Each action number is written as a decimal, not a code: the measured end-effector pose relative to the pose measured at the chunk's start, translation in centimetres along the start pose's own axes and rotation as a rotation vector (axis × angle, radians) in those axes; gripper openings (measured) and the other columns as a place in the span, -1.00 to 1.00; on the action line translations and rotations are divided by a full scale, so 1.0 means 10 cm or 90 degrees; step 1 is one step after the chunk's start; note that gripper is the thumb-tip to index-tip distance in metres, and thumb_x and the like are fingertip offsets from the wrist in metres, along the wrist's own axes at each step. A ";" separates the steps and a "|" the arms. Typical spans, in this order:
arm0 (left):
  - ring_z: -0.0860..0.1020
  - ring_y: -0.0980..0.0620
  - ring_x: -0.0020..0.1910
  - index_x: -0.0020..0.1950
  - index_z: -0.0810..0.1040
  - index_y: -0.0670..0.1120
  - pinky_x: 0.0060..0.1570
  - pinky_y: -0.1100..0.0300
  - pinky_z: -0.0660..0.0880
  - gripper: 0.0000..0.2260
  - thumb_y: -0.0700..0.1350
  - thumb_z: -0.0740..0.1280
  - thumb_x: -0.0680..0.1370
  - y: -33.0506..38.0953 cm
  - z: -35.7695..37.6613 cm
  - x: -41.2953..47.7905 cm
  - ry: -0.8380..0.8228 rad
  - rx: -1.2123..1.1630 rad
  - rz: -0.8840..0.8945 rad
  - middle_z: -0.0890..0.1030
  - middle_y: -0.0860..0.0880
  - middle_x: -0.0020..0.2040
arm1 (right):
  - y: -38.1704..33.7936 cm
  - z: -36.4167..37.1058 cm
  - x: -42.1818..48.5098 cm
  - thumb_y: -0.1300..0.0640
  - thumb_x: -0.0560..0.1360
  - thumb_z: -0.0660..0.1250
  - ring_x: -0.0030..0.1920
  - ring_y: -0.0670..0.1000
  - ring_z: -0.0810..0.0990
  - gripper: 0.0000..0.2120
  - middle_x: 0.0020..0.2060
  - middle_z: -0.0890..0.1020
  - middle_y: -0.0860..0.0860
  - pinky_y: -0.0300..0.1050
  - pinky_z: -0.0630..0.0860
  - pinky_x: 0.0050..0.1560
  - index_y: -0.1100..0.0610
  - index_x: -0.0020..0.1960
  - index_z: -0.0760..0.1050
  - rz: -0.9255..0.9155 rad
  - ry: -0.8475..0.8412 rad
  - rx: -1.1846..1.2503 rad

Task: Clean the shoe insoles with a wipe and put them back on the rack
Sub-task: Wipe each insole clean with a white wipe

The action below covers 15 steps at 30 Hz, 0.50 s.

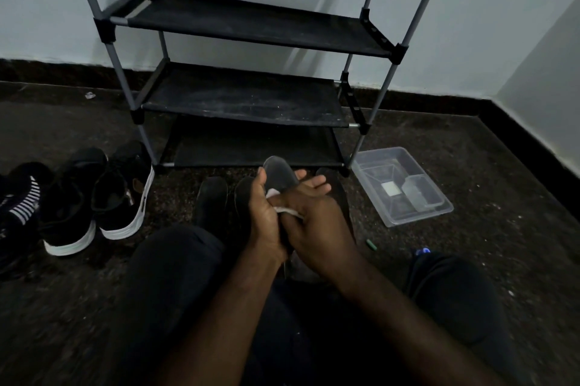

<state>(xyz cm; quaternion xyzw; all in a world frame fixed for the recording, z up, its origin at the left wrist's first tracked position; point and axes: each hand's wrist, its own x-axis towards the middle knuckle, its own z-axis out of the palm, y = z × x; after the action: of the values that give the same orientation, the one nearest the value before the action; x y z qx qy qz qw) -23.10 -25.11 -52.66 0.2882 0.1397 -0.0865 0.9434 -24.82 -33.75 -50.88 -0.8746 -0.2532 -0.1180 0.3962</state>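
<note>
Left hand pressing white wipe on dark insole, right hand gripping it, black rack (three fabric shelves) behind, sneakers left, clear tray right

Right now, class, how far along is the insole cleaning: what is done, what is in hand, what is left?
Done: nothing is back yet; the rack shelves hold no insoles. In hand: the left hand holds one insole while the right hand presses the wipe on it. Left: other insoles lie on the floor before the rack; whether they are wiped cannot be told. All must go on the rack.
</note>
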 end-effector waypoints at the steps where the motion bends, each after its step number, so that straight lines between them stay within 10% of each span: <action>1: 0.52 -0.31 0.26 0.26 0.44 -0.25 0.32 -0.14 0.40 -0.34 0.31 0.01 0.56 0.00 0.00 0.00 -0.001 -0.008 -0.002 0.53 -0.39 0.24 | -0.01 0.02 -0.02 0.15 0.55 0.30 0.00 -0.02 0.66 -0.81 -0.03 0.69 0.01 -0.01 0.56 0.00 0.04 0.07 0.67 -0.007 -0.011 0.016; 7: 0.65 -0.11 -0.05 0.05 0.57 -0.21 0.14 0.00 0.50 -0.45 0.27 0.17 0.48 -0.03 -0.03 0.00 -0.010 0.007 0.031 0.67 -0.17 -0.10 | 0.24 -0.08 0.09 0.02 0.59 0.25 0.00 0.00 0.64 -0.80 0.00 0.65 -0.04 0.02 0.58 0.00 -0.05 0.09 0.64 0.108 0.031 -0.120; 15: 0.58 -0.24 0.17 0.16 0.49 -0.23 0.30 -0.10 0.41 -0.41 0.28 0.10 0.52 0.00 -0.03 -0.02 -0.027 -0.017 0.008 0.58 -0.33 0.19 | 0.06 0.00 0.06 0.15 0.54 0.32 0.00 -0.06 0.65 -0.82 -0.04 0.70 -0.03 -0.02 0.56 0.02 0.02 0.03 0.68 0.029 0.010 0.010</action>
<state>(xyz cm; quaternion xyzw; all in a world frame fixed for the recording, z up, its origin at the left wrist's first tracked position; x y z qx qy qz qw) -23.35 -24.91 -52.79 0.2743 0.1192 -0.0845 0.9505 -24.00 -33.88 -50.99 -0.8761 -0.2311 -0.1138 0.4076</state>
